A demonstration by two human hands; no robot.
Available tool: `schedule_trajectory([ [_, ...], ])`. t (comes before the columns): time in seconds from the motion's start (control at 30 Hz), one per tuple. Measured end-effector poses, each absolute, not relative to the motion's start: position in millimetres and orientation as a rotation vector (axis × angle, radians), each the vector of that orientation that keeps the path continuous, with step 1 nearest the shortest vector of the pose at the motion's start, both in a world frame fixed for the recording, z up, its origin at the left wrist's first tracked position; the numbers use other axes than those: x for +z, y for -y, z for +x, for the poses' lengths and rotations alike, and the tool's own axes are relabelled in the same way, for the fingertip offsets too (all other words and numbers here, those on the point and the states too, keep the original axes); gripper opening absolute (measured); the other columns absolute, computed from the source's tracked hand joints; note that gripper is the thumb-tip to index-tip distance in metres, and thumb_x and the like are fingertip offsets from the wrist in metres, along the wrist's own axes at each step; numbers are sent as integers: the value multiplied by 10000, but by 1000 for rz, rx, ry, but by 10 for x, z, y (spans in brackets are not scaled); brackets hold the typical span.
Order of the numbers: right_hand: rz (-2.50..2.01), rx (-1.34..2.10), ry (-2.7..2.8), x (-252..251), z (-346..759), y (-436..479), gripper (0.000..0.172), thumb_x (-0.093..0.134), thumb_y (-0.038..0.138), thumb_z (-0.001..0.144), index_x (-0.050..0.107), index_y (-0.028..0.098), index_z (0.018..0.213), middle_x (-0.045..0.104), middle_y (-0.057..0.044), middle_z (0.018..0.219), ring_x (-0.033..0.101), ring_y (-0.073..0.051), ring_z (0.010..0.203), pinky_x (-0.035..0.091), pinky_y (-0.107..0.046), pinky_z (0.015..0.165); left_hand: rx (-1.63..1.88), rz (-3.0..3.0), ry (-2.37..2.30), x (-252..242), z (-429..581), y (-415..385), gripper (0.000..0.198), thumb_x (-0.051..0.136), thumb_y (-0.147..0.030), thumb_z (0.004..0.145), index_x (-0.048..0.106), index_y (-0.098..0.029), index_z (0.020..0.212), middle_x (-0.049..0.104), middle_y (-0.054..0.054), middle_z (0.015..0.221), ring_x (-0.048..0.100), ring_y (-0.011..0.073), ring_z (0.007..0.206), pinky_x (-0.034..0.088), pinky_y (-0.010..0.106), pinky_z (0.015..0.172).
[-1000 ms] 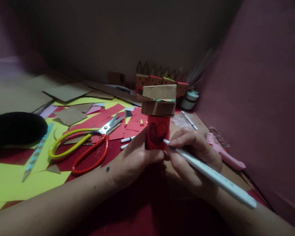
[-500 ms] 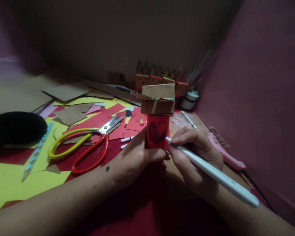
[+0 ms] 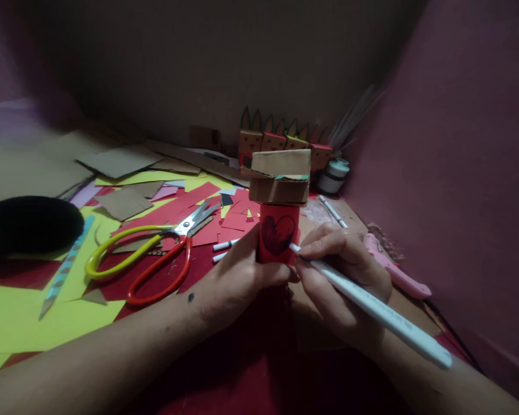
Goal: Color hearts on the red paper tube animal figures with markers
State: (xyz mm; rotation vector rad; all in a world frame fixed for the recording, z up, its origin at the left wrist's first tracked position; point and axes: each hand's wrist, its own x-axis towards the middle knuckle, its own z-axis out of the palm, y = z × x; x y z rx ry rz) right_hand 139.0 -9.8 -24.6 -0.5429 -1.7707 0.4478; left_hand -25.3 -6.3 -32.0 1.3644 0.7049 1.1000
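My left hand is wrapped around a small cardboard figure, its thumb under the red paper body and its fingers behind. On top of that body sits a folded cardboard box head. A dark heart outline is drawn on the red front, partly coloured in on its left and lower side. My right hand pinches a white marker like a pen, the tip touching or very near the heart's lower right edge. Both hands meet close together at the figure's base.
Scissors with yellow and red handles lie left on paper scraps. A patterned pencil and a black rounded object are farther left. Behind stand similar cardboard figures and a small jar. A pink glue gun lies right.
The marker tip has shifted slightly down and left along the heart's edge, and more of the lower heart looks dark. My left hand keeps its hold on the figure.
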Motion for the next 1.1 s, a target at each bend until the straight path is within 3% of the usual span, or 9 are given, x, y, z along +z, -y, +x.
schedule_trajectory([
  [0.5, -551, 449, 1780, -243, 1372, 101, 214, 633, 25, 796, 616, 227, 867, 593, 9, 737, 576, -148, 646, 453, -305, 558, 1092, 1347, -695, -331, -256, 63, 271, 714, -208, 737, 637, -196, 996, 681, 42, 944, 599, 255, 941, 484, 395, 826],
  [0.7, -519, 490, 1823, -238, 1374, 124, 191, 619, 19, 787, 615, 205, 831, 586, 5, 725, 541, -126, 611, 414, -287, 544, 1097, 1442, -694, -305, -251, 43, 170, 701, -204, 758, 617, -188, 905, 659, 38, 913, 589, 238, 913, 483, 372, 816],
  [1.1, -526, 487, 1806, -226, 1363, 118, 178, 610, 22, 808, 612, 195, 851, 580, 8, 736, 548, -119, 637, 415, -271, 562, 1090, 1423, -706, -317, -245, 46, 261, 710, -188, 739, 635, -176, 989, 701, 37, 949, 620, 249, 949, 515, 372, 828],
])
